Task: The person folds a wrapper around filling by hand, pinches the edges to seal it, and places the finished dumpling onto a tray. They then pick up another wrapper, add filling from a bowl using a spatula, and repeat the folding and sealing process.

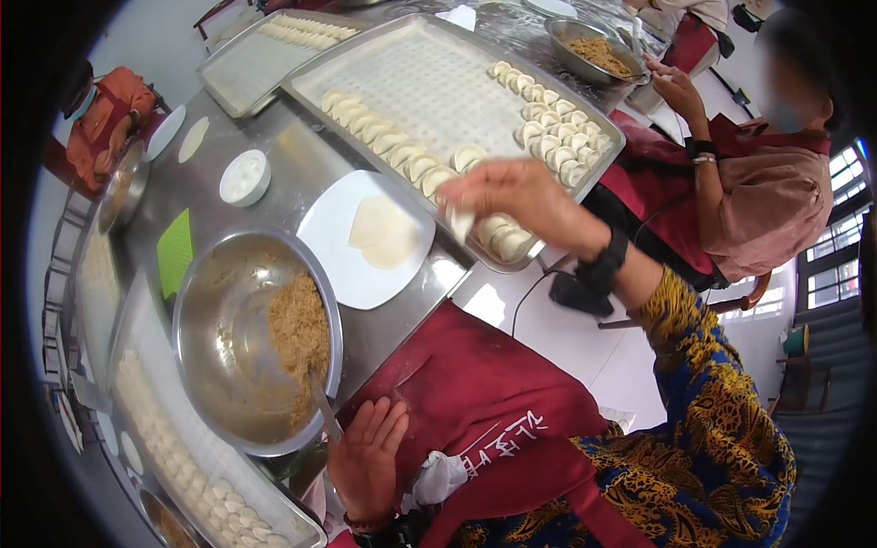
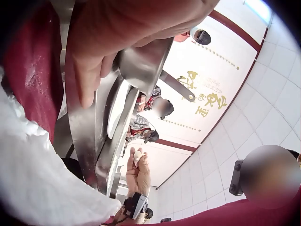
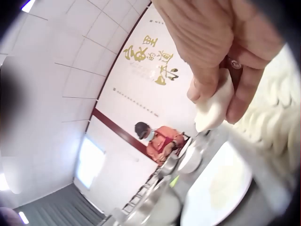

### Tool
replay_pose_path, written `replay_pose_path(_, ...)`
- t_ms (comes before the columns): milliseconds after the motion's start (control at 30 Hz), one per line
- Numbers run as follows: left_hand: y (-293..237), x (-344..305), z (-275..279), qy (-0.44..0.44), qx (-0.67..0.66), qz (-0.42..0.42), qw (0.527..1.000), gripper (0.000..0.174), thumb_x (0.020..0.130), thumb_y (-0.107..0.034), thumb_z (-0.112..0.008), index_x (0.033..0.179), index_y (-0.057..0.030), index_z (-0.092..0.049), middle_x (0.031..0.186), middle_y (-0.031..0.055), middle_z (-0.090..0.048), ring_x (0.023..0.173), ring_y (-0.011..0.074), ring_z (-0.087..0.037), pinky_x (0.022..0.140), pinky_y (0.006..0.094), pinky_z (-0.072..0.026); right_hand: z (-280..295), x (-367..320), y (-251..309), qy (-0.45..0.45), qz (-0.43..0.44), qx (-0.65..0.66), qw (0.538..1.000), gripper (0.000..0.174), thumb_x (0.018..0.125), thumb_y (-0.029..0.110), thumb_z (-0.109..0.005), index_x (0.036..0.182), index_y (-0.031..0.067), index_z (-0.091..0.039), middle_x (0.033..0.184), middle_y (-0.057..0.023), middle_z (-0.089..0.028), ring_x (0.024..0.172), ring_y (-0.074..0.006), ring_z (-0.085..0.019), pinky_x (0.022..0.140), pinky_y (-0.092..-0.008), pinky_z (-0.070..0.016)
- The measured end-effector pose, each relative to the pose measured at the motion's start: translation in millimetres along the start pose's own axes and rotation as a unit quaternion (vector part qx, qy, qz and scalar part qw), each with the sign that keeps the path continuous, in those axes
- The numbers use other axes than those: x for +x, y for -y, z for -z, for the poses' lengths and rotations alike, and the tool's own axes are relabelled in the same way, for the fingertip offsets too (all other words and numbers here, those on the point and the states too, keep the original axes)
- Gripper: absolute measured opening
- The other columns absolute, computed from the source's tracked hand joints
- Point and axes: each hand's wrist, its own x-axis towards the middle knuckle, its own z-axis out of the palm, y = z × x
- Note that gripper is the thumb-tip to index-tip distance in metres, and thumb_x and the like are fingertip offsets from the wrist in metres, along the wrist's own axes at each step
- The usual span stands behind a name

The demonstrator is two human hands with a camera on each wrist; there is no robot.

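The right hand point(image 1: 525, 203) pinches a white folded dumpling point(image 1: 459, 222) over the near corner of a large metal tray point(image 1: 306, 80); in the right wrist view the same dumpling point(image 3: 215, 104) hangs between thumb and fingers of the right hand point(image 3: 221, 52). Rows of dumplings point(image 1: 388, 142) lie along the tray's near-left side. The left hand point(image 1: 367, 452), fingers straight and palm showing, is beside the steel bowl point(image 1: 196, 388) of brown filling point(image 1: 297, 324) and the handle of a utensil point(image 1: 326, 411). The left wrist view shows the left hand point(image 2: 127, 28) close up, holding nothing visible.
A white plate point(image 1: 320, 228) with round wrappers point(image 1: 384, 233) lies between bowl and tray. Nearby are a small white bowl point(image 1: 245, 177) and a green mat point(image 1: 174, 251). Another dumpling tray point(image 1: 137, 320) stands at lower left. A person point(image 1: 767, 192) sits at the right.
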Motion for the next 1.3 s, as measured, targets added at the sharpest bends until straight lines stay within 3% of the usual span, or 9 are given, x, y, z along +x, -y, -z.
replay_pose_path(267,-1,14,5,-0.062,-0.106,-0.006,0.992,0.061,0.105,-0.033,-0.025,0.132,0.0199,-0.041,0.138,0.0387,-0.041,0.133,0.0555,-0.034,0.117,0.0606,-0.021,82,110,-42,-0.094,-0.007,-0.071,0.993,0.02,0.094,0.015,-0.065,0.105,-0.0017,-0.068,0.105,-0.0094,-0.068,0.093,-0.0162,-0.066,0.084,-0.0303,-0.0564)
replay_pose_path(333,-1,17,8,-0.078,-0.103,-0.015,0.992,0.061,0.105,-0.032,-0.027,0.131,0.0203,-0.041,0.138,0.0395,-0.042,0.133,0.0556,-0.034,0.117,0.0607,-0.0213,84,122,-50,-0.109,0.018,-0.056,0.992,0.02,0.087,0.011,-0.069,0.1,-0.0041,-0.07,0.092,-0.0116,-0.071,0.08,-0.0196,-0.07,0.074,-0.0269,-0.0559)
replay_pose_path(433,-1,17,7,-0.047,-0.066,-0.034,0.996,0.06,0.105,-0.031,-0.028,0.13,0.0205,-0.042,0.137,0.0405,-0.041,0.133,0.056,-0.034,0.117,0.0608,-0.0214,84,133,-55,-0.06,-0.027,-0.058,0.996,0.022,0.092,0.016,-0.067,0.106,-0.001,-0.068,0.102,-0.0083,-0.069,0.091,-0.016,-0.066,0.085,-0.0301,-0.0535)
replay_pose_path(533,-2,17,4,-0.076,-0.084,-0.029,0.993,0.059,0.105,-0.031,-0.029,0.13,0.0205,-0.042,0.137,0.0414,-0.04,0.132,0.0566,-0.034,0.117,0.0607,-0.0214,84,148,-72,-0.062,-0.03,-0.074,0.995,0.02,0.091,0.016,-0.068,0.104,0.0003,-0.069,0.099,-0.0076,-0.07,0.09,-0.0151,-0.065,0.084,-0.0283,-0.0519)
replay_pose_path(867,6,20,8,-0.015,-0.037,-0.033,0.999,0.059,0.105,-0.033,-0.029,0.13,0.0186,-0.044,0.137,0.0388,-0.043,0.135,0.0545,-0.033,0.118,0.0603,-0.0172,77,146,-72,-0.017,-0.044,-0.135,0.99,0.016,0.09,0.016,-0.069,0.101,0.0047,-0.072,0.097,-0.0031,-0.072,0.088,-0.0107,-0.063,0.083,-0.0239,-0.0484)
replay_pose_path(1067,7,17,5,-0.066,-0.058,-0.027,0.996,0.055,0.105,-0.029,-0.029,0.129,0.0182,-0.045,0.137,0.0378,-0.044,0.134,0.0541,-0.035,0.118,0.0603,-0.0188,79,141,-71,-0.005,-0.016,-0.174,0.985,0.02,0.085,0.015,-0.067,0.101,0.0051,-0.075,0.096,-0.0056,-0.073,0.086,-0.0138,-0.064,0.081,-0.0264,-0.0497)
replay_pose_path(1167,8,15,16,-0.09,-0.122,-0.036,0.988,0.053,0.105,-0.028,-0.03,0.127,0.0179,-0.047,0.137,0.0376,-0.044,0.132,0.0536,-0.037,0.118,0.0606,-0.0206,83,140,-73,-0.05,-0.024,-0.102,0.993,0.023,0.087,0.015,-0.065,0.107,0.0064,-0.074,0.099,-0.0066,-0.072,0.087,-0.0137,-0.063,0.08,-0.026,-0.0497)
replay_pose_path(1233,6,14,22,-0.018,-0.057,-0.012,0.998,0.06,0.107,-0.035,-0.022,0.14,0.0146,-0.03,0.147,0.0339,-0.032,0.138,0.0484,-0.03,0.12,0.0541,-0.0208,87,143,-80,-0.055,-0.042,-0.089,0.994,0.025,0.089,0.014,-0.063,0.111,0.0079,-0.073,0.102,-0.0071,-0.072,0.087,-0.0134,-0.063,0.079,-0.0268,-0.0503)
replay_pose_path(1300,6,12,25,0.0,-0.034,-0.015,0.999,0.06,0.107,-0.035,-0.023,0.139,0.0149,-0.03,0.147,0.0342,-0.032,0.138,0.0485,-0.03,0.12,0.0541,-0.0208,89,145,-84,-0.027,-0.017,-0.161,0.986,0.025,0.089,0.015,-0.063,0.111,0.0084,-0.073,0.101,-0.0069,-0.072,0.086,-0.0135,-0.063,0.078,-0.0272,-0.0507)
